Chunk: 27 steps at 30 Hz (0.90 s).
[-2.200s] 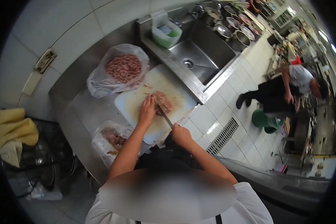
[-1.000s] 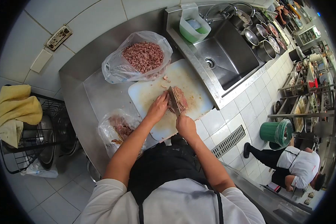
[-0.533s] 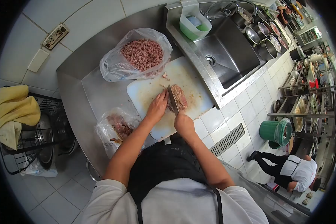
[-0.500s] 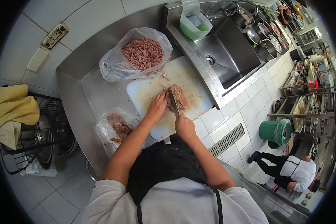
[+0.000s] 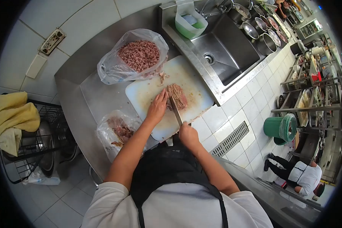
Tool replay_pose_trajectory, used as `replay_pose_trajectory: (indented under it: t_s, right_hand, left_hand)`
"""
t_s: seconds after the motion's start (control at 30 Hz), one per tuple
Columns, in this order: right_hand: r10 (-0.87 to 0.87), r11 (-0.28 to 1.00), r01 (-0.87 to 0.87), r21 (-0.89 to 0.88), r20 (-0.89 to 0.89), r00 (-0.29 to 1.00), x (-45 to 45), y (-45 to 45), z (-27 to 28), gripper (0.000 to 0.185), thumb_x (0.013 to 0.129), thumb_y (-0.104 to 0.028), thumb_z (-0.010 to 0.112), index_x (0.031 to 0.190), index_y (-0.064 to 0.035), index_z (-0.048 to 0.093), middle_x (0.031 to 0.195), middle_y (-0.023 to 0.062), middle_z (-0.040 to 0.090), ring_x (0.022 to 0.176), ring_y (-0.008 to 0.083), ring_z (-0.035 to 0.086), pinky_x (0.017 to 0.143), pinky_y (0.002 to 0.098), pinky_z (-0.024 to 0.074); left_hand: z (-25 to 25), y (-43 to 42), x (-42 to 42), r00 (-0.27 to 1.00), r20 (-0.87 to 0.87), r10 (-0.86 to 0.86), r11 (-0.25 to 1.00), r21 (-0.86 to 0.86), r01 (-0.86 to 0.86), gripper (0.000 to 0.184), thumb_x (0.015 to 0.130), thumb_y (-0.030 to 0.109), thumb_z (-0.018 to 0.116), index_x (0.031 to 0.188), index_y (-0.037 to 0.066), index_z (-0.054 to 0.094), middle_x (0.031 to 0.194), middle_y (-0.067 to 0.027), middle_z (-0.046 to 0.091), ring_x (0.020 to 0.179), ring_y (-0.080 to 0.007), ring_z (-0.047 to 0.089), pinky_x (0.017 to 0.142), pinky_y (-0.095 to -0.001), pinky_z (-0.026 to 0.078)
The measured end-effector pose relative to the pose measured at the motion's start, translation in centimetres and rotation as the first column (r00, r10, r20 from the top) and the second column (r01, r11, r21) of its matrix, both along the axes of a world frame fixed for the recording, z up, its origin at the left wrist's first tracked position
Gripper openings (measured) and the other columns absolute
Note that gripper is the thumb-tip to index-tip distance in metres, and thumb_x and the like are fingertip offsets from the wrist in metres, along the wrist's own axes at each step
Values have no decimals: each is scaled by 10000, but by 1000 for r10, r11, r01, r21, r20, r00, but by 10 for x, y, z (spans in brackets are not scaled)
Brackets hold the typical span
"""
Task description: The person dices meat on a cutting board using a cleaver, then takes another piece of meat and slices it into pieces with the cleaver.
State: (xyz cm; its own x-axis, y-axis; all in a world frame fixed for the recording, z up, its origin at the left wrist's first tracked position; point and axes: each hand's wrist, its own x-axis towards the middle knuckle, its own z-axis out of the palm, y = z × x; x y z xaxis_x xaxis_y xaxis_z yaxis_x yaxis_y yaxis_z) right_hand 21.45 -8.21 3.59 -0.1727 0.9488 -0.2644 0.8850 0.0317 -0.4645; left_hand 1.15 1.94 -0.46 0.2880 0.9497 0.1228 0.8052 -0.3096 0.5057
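Observation:
A piece of marbled meat [image 5: 179, 96] with a layered, partly cut surface lies on the white cutting board [image 5: 140, 95]. My left hand [image 5: 156, 109] presses against its left side, fingers close together and pointing away from me. In my right hand [image 5: 188, 133] is the handle of a kitchen knife [image 5: 176, 113], wrapped by closed fingers. The blade slants up to the left and meets the lower left part of the meat, close to my left fingertips. Small meat scraps [image 5: 163, 77] lie farther up the board.
A clear bag of diced meat [image 5: 140, 56] stands beyond the board; another bag with meat pieces [image 5: 121, 130] lies at the left. A sink [image 5: 224, 49] adjoins at right, with a green-bottomed container [image 5: 190, 27] and metal pots [image 5: 267, 43]. Another person [image 5: 304, 176] is farther right.
The knife has slid back toward me and its tip now sits lower on the meat. The whole view has shifted slightly; the left hand stays against the meat.

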Motion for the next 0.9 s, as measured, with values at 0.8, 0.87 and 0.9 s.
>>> replay_pose_trajectory:
  t_s: [0.8, 0.87, 0.9]
  right_hand:
    - [-17, 983, 21, 183, -28, 999, -21, 38, 9, 178, 971, -132, 586, 892, 24, 554, 660, 272, 672, 616, 454, 701, 585, 543, 570]
    - [-17, 982, 24, 189, -40, 999, -22, 39, 6, 174, 968, -130, 587, 897, 26, 554, 663, 274, 672, 617, 455, 700, 584, 542, 570]
    - [-25, 984, 34, 176, -52, 998, -23, 39, 4, 187, 972, -139, 588, 897, 29, 555, 674, 283, 672, 627, 464, 697, 591, 554, 565]
  left_hand:
    - [-25, 12, 22, 802, 357, 478, 877, -235, -418, 466, 876, 86, 744, 1338, 81, 680, 1227, -157, 646, 1075, -359, 669, 930, -446, 540]
    - [-27, 13, 25, 803, 336, 491, 871, -210, -445, 464, 869, 81, 744, 1330, 78, 687, 1217, -153, 651, 1077, -359, 668, 930, -448, 538]
    - [-26, 14, 25, 800, 339, 495, 869, -212, -447, 458, 866, 80, 745, 1322, 77, 691, 1209, -151, 656, 1076, -360, 668, 927, -448, 539]
